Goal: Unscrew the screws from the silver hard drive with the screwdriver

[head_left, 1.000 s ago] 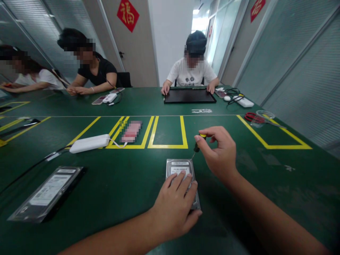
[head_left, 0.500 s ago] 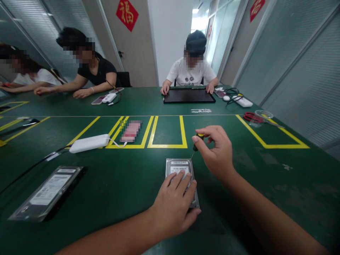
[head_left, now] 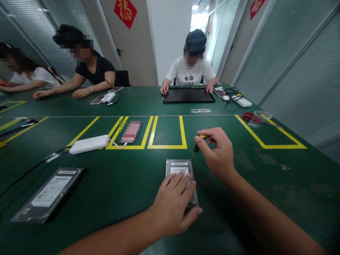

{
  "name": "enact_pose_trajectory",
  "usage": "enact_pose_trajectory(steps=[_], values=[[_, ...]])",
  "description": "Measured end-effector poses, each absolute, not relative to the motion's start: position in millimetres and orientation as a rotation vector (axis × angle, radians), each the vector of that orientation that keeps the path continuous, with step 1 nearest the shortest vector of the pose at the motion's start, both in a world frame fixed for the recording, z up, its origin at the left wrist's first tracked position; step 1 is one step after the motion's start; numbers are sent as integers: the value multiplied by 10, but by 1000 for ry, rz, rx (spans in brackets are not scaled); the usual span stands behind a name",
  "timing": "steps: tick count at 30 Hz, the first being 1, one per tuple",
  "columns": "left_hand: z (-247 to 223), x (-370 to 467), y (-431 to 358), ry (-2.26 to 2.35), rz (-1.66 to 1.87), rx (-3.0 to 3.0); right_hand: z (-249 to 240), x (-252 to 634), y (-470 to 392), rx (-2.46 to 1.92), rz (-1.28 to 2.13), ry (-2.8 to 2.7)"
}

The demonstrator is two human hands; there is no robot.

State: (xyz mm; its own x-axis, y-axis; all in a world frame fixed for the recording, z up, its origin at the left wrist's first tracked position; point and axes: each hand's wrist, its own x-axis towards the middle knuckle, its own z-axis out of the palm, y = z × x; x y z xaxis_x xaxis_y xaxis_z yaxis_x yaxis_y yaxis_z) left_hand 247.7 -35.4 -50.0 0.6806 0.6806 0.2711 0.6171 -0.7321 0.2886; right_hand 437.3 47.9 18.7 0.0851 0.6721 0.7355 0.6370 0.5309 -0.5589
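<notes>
Left hand (head_left: 174, 202), fingers spread, is bracing the hard drive (head_left: 177, 169) on the table (head_left: 117, 193); right hand (head_left: 220, 151) is pinching a screwdriver (head_left: 196, 147) at the drive's far-right corner, apparently for turning, next requiring steady alignment.

I can read a gold 福 on the red diamond sign (head_left: 125, 13) — upper left; hard drive label (head_left: 176, 169) — too small.

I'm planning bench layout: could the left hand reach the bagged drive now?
Probably yes: only tabletop shows between the left hand and the bagged drive, though that hand would have to lift off the hard drive beneath it.
</notes>
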Motion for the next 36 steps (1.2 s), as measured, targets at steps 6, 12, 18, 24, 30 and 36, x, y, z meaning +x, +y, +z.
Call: enact_pose_trajectory(steps=[6, 12, 18, 24, 30, 36], values=[[-458, 2463, -299, 1036, 653, 2608, 197, 4394, 492, -1149, 53, -1627], [-440, 2460, -272, 1022, 727, 2513, 169, 4416, 478, -1201, 115, -1611], [-470, 2446, -240, 1005, 822, 2410, 187, 4425, 499, -1150, 87, -1610], [-459, 2434, -205, 1002, 864, 2327, 183, 4419, 511, -1172, 49, -1601], [-476, 2431, -202, 1000, 880, 2285, 182, 4421, 491, -1208, 54, -1600], [-516, 2439, -206, 1004, 919, 2272, 237, 4418, 476, -1167, 33, -1627]])
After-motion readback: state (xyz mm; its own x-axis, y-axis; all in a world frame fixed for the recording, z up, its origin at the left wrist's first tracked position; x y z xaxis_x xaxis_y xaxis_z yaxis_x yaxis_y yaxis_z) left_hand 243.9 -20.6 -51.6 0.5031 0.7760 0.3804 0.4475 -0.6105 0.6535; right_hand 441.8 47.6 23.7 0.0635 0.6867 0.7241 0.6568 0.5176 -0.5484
